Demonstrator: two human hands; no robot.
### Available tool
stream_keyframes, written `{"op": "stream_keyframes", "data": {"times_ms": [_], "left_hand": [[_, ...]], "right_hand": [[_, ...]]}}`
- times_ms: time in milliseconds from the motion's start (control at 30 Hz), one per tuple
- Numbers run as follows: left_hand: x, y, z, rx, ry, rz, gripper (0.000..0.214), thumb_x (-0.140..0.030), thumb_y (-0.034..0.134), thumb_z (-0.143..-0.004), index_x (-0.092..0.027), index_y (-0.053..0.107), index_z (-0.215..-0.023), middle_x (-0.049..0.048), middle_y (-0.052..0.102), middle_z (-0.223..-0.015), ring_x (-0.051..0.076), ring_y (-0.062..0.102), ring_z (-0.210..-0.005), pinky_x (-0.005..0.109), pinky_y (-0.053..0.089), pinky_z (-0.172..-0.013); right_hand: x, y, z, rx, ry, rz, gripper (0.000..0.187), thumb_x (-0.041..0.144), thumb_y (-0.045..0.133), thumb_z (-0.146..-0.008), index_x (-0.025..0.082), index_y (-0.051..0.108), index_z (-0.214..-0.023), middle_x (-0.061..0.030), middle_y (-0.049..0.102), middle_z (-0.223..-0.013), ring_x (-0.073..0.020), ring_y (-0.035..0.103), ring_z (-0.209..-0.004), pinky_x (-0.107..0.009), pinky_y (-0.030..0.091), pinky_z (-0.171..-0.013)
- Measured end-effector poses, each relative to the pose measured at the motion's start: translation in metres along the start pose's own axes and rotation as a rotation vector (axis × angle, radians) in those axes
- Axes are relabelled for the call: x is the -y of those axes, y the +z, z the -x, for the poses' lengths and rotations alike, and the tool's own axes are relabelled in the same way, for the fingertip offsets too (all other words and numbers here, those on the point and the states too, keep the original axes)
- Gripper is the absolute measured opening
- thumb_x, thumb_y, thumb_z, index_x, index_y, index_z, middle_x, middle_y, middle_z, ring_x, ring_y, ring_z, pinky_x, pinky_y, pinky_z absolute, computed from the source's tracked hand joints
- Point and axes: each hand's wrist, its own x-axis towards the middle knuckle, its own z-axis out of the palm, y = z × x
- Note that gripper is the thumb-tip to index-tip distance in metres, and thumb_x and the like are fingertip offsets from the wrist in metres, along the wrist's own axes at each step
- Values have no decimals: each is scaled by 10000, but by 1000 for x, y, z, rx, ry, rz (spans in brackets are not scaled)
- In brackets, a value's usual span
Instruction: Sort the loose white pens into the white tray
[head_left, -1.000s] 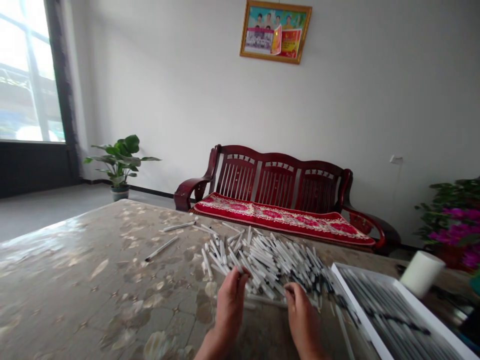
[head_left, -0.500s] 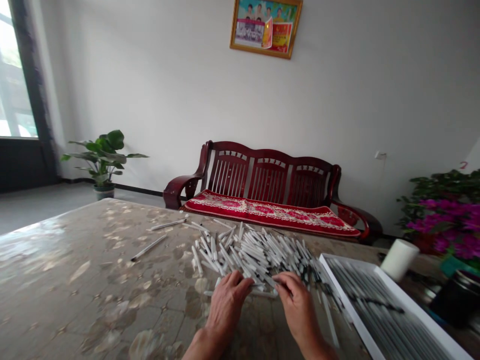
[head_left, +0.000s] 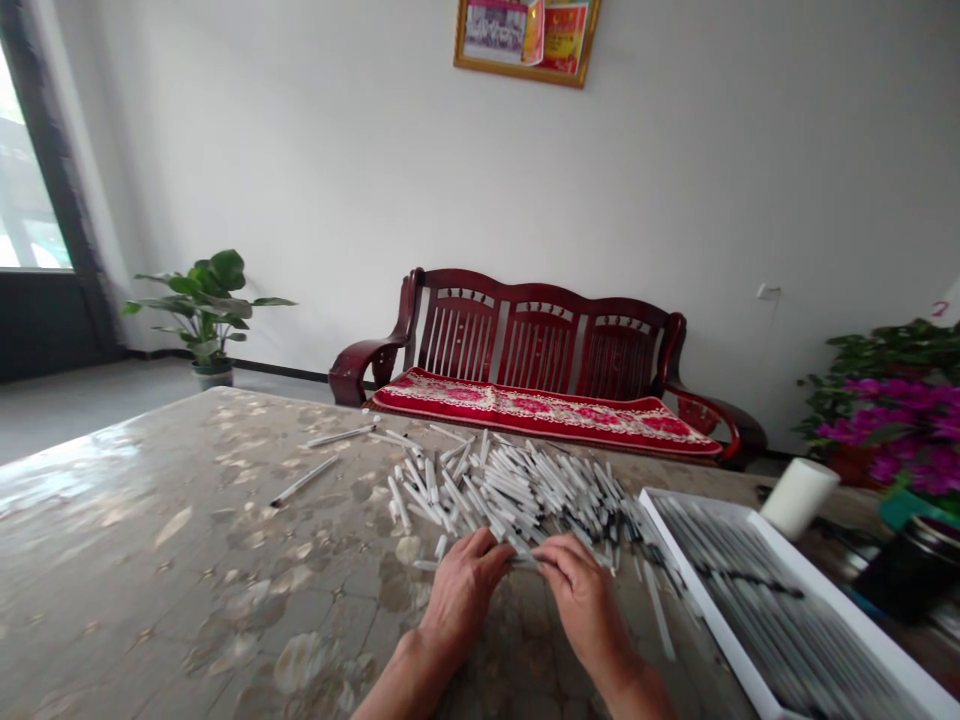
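My left hand (head_left: 471,578) and my right hand (head_left: 576,582) are close together at the near edge of a pile of white pen parts (head_left: 517,490). A slim pale pen (head_left: 523,559) lies crosswise between them, its ends pinched in the fingertips of both hands. The fingers hide most of it. Several short white tubes lie just beyond the knuckles, some with dark ends. To the right, a white tray (head_left: 712,640) holds rows of long clear pens (head_left: 787,610) with black grips.
Two loose pens lie apart on the left, one of them a dark-tipped pen (head_left: 304,482) on the patterned tabletop (head_left: 187,560). Behind the tray stand a white roll (head_left: 799,498) and a dark cup (head_left: 911,570). A red wooden bench (head_left: 540,340) is across the table.
My hands have come closer together, the right one moving left, and both now grip the same pen. The camera view has tipped slightly downward.
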Motion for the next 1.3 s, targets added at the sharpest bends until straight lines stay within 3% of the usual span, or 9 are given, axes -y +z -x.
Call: {"op": "stream_keyframes", "data": {"times_ms": [100, 267, 400, 567, 700, 867, 1000, 1167, 1300], "left_hand": [[-4, -3, 0, 32, 47, -78, 136, -192, 608, -865, -255, 719, -911, 29, 658, -819, 184, 605, -775, 263, 441, -675], [-9, -2, 2, 57, 132, -194, 141, -153, 582, -875, -226, 699, -846, 30, 642, -775, 182, 589, -738, 273, 428, -665], [-8, 0, 4, 52, 128, -119, 166, -171, 564, -883, -239, 715, -875, 36, 654, -786, 186, 607, -750, 271, 448, -677], [-8, 5, -2, -133, -153, 340, 224, -331, 534, -893, -240, 738, -901, 47, 683, -816, 191, 655, -771, 275, 499, -706], [-17, 6, -8, -229, -373, 802, 329, -504, 612, -800, -219, 761, -869, 76, 734, -1030, 257, 645, -1059, 359, 480, -966], [-34, 8, -4, -143, -645, 1195, 425, -548, 731, -669, -200, 777, -907, 91, 763, -1072, 284, 613, -1176, 398, 421, -1069], [-44, 12, -1, -58, -698, 1412, 467, -556, 755, -657, -185, 778, -940, 107, 772, -1041, 294, 657, -1105, 418, 452, -1042], [-47, 16, -1, 15, -721, 1504, 546, -582, 749, -663, -174, 761, -1025, 136, 763, -1053, 312, 684, -1043, 430, 517, -948], [-31, 13, -1, -46, -658, 1343, 585, -647, 636, -735, -209, 724, -1113, 127, 727, -1157, 300, 687, -1031, 420, 540, -905]], "right_hand": [[1, 0, 2, 15, 119, -45, 196, 302, 576, -862, 220, 750, -823, -78, 716, -848, -207, 676, -801, -291, 551, -739], [-6, 4, 4, 99, 501, -198, 217, 379, 650, -753, 186, 744, -793, -51, 707, -746, -197, 641, -633, -280, 530, -532], [-2, -1, -3, 121, 622, -355, 306, 446, 737, -659, 154, 720, -745, -19, 659, -651, -178, 610, -608, -285, 525, -536], [18, -20, -9, 143, 603, -698, 565, 475, 805, -631, 182, 672, -1095, -24, 675, -873, -175, 644, -783, -274, 533, -639], [28, -13, -3, 207, 600, -575, 415, 404, 794, -651, 188, 712, -996, -32, 702, -919, -184, 640, -783, -251, 489, -585], [28, 9, 1, 151, 468, -444, 173, 374, 727, -733, 203, 738, -755, 2, 698, -705, -183, 641, -710, -288, 502, -669], [27, 12, 3, 133, 463, -475, 138, 308, 701, -749, 201, 728, -831, 9, 707, -736, -171, 654, -715, -270, 505, -664], [29, 14, 8, 226, 420, -520, 145, 239, 662, -753, 200, 717, -881, 12, 716, -783, -178, 669, -795, -274, 504, -725], [11, -21, -4, 155, 494, -334, 107, 223, 621, -725, 181, 680, -804, 27, 666, -683, -142, 605, -632, -236, 460, -593]]}}
